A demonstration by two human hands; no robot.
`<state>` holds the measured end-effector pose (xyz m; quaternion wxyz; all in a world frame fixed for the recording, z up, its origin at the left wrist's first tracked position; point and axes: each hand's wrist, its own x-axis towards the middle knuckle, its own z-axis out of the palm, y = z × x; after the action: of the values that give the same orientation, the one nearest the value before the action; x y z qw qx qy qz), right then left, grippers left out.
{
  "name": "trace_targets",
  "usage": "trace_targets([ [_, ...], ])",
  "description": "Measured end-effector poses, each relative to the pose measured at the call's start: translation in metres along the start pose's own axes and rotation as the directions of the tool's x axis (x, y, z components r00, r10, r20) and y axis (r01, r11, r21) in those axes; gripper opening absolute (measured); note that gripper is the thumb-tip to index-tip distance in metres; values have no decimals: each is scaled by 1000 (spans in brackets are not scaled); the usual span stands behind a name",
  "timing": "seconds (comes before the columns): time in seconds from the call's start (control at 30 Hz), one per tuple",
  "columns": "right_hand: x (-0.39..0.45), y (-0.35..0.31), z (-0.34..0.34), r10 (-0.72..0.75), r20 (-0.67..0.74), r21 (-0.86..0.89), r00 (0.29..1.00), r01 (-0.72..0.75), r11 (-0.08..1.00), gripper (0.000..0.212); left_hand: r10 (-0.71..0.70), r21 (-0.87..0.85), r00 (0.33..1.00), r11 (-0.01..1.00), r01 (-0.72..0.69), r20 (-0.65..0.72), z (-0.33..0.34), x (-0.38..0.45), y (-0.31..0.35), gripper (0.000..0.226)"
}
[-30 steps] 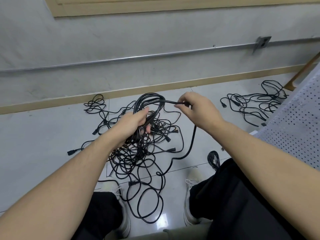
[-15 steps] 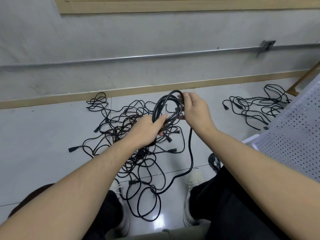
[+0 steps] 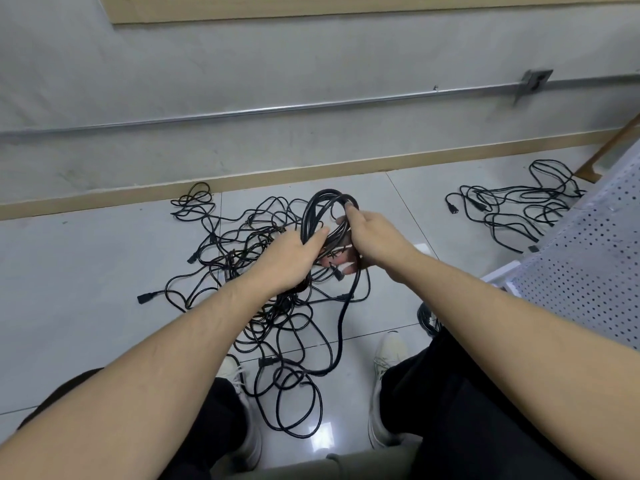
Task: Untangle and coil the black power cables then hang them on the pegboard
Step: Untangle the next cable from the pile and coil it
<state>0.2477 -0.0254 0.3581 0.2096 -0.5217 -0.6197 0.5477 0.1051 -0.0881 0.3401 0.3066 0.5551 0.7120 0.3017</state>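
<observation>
A coil of black power cable (image 3: 320,207) stands up above the floor, its loops gathered in my left hand (image 3: 294,256), whose thumb and fingers grip the bundle. My right hand (image 3: 370,233) holds the coil's right side, fingers curled round the strands near the top. A loose tail of this cable (image 3: 344,313) hangs from my right hand down to the floor. Under both hands lies a tangled pile of black cables (image 3: 242,271) with plugs sticking out. The white pegboard (image 3: 588,271) lies at the right edge.
A second heap of black cables (image 3: 509,209) lies at the back right by the pegboard. A wall with a metal conduit (image 3: 311,107) and a wooden skirting board closes the far side. My white shoes (image 3: 388,362) and black trousers sit near the bottom, with cable loops between them.
My right hand has come in from the right and brought the cable strand onto the coil. The coil now stands taller in my left hand, and the hanging tail has shortened.
</observation>
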Motion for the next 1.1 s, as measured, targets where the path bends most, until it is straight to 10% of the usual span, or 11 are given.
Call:
trace_targets([
  [0.53,2,-8,-4,97,101,394,990,-129,910,46,-65,-643,979,745,176,192,35,-8,19,28],
  [0.9,0,-11,-10,36,-110,511,993,26,859,33,66,-222,998,973,-63,9,35,-8,24,49],
  [1.1,13,-10,-15,134,-141,474,981,-52,879,32,44,-316,990,949,1,136,28,-12,18,44],
])
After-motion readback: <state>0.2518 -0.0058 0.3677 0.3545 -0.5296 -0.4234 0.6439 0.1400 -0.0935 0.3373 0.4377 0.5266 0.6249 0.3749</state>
